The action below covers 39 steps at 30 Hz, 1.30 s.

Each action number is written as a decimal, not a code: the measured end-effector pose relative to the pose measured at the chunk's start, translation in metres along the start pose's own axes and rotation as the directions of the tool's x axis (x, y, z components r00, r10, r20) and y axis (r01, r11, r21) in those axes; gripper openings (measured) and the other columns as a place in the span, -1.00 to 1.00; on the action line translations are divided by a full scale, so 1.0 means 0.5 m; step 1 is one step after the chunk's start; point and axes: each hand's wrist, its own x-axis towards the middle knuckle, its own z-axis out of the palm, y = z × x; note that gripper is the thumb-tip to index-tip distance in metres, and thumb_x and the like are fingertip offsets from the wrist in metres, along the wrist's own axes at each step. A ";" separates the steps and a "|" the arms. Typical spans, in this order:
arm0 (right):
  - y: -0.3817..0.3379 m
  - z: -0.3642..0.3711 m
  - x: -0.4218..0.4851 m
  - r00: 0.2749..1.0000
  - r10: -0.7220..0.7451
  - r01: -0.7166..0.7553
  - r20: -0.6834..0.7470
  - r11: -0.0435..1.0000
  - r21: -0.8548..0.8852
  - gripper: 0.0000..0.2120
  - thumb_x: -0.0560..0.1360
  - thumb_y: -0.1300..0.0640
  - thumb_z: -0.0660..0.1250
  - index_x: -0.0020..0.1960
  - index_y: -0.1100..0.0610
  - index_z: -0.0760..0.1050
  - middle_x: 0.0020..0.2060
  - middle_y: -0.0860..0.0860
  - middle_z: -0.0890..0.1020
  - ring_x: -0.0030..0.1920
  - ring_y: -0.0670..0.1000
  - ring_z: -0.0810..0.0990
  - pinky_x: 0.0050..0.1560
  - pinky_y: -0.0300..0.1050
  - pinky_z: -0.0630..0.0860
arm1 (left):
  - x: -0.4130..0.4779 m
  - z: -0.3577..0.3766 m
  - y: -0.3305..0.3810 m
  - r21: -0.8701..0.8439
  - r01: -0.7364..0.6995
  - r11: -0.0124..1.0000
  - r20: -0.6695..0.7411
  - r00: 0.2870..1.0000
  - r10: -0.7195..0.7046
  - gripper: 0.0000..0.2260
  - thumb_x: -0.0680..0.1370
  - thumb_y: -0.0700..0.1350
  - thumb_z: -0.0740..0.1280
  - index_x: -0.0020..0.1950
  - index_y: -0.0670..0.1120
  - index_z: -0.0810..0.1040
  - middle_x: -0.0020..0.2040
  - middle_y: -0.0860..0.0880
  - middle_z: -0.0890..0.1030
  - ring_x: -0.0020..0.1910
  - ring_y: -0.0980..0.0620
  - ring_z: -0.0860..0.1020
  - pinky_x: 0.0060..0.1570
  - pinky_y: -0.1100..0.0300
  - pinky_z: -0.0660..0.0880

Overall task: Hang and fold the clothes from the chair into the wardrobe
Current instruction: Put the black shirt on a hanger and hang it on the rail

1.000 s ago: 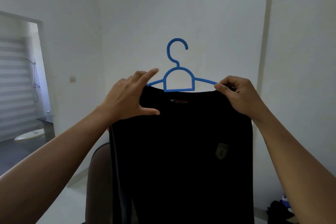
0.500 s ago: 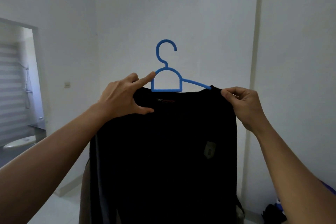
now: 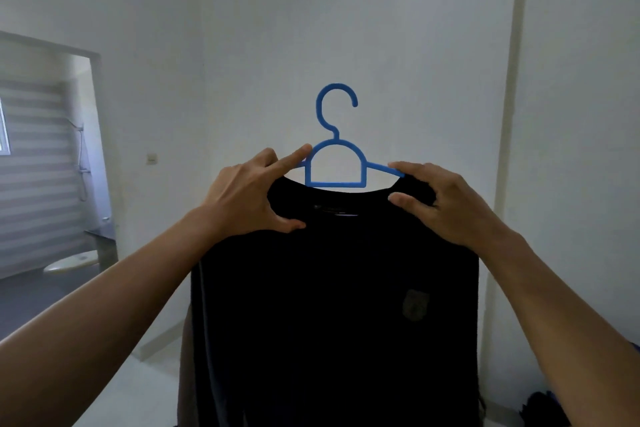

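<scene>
Shirt-on-hanger step. A black long-sleeved shirt [image 3: 332, 305] with a small dark chest badge is held up at chest height in front of a white wall, threaded on a blue plastic hanger [image 3: 335, 163] with a round hook. The left hand [image 3: 249, 198] is clamped on the shirt's left shoulder, thumb under the fabric, index finger stretched along the hanger arm. The right hand [image 3: 440, 201] is clamped on the right shoulder, close beside the collar, thumb pressed on the front of the cloth.

Change over the last second: the right hand was pinching the fabric out at the far tip of the hanger arm half a second ago; it is now set well inward, near the neckline, and less of the blue arm is left bare on that side. The hanger was tilted down to the right then and is now nearly level. The left hand's grip is unchanged. The view has also swung slightly back to the right.

Reading: the shoulder seam is judged to be seated over the right hanger arm, so the shirt looks fully hung and centred. Carrying it to the wardrobe rail is probably what is left for this garment. The wardrobe is not in view. A brown chair back [image 3: 185, 374] is partly seen behind the shirt's lower left edge; any clothes left on it are hidden.
</scene>
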 end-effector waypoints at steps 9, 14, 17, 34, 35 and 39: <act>-0.099 -0.073 -0.084 0.996 0.076 -0.064 0.052 0.979 -0.195 0.18 0.03 -0.47 0.53 0.53 -0.25 0.11 0.10 -0.06 0.51 -0.01 -0.01 0.54 0.03 -0.10 0.56 | -0.035 -0.044 0.019 0.011 -0.132 0.991 0.000 0.991 0.132 0.01 0.28 0.64 0.17 0.61 0.24 -0.05 -0.03 -0.03 0.42 -0.39 0.00 0.45 -0.42 0.10 0.50; -0.204 -0.124 -0.142 1.000 0.013 -0.026 -0.026 0.824 -0.566 -0.03 0.31 -0.35 0.46 0.56 -0.30 -0.01 -0.12 -0.04 0.35 -0.39 -0.04 0.45 -0.35 -0.12 0.58 | -0.053 -0.100 0.037 -0.009 -0.181 0.983 -0.076 0.981 0.180 -0.06 0.34 0.59 0.18 0.61 0.20 0.03 -0.06 0.00 0.36 -0.43 0.06 0.35 -0.47 0.22 0.31; -0.261 -0.159 -0.191 0.995 0.058 -0.092 -0.077 0.816 -0.571 -0.09 0.34 -0.34 0.43 0.56 -0.30 0.04 -0.14 -0.05 0.33 -0.40 -0.06 0.42 -0.38 -0.22 0.47 | -0.072 -0.123 0.071 -0.013 -0.202 0.979 -0.113 0.973 0.200 -0.07 0.35 0.54 0.23 0.61 0.18 0.05 0.04 -0.01 0.42 -0.24 0.05 0.42 -0.40 0.20 0.40; -0.437 -0.458 -0.499 0.913 0.268 -0.402 -0.306 0.480 -0.779 -0.02 0.27 -0.48 0.40 0.56 -0.11 0.21 0.04 0.00 0.37 -0.10 -0.08 0.37 -0.08 -0.07 0.55 | -0.031 -0.239 0.502 -0.378 -0.393 0.838 -0.195 0.919 0.342 -0.09 0.24 0.56 0.25 0.54 0.28 0.17 -0.10 0.07 0.36 -0.37 0.01 0.40 -0.41 0.21 0.32; -0.429 -0.482 -0.521 0.907 0.275 -0.415 -0.318 0.462 -0.784 -0.04 0.28 -0.46 0.41 0.56 -0.12 0.21 0.03 -0.01 0.36 -0.10 -0.09 0.35 -0.09 -0.07 0.55 | -0.019 -0.240 0.539 -0.390 -0.411 0.824 -0.197 0.911 0.362 -0.08 0.24 0.57 0.23 0.54 0.28 0.17 -0.10 0.08 0.34 -0.38 0.01 0.39 -0.42 0.21 0.31; -0.389 -0.581 -0.631 0.862 0.310 -0.502 -0.401 0.420 -0.756 -0.02 0.23 -0.41 0.46 0.55 -0.14 0.24 0.02 -0.04 0.34 -0.13 -0.09 0.35 -0.11 -0.13 0.50 | 0.029 -0.232 0.707 -0.450 -0.491 0.746 -0.217 0.870 0.442 -0.05 0.19 0.60 0.23 0.53 0.28 0.21 -0.12 0.07 0.37 -0.40 0.01 0.40 -0.50 0.24 0.23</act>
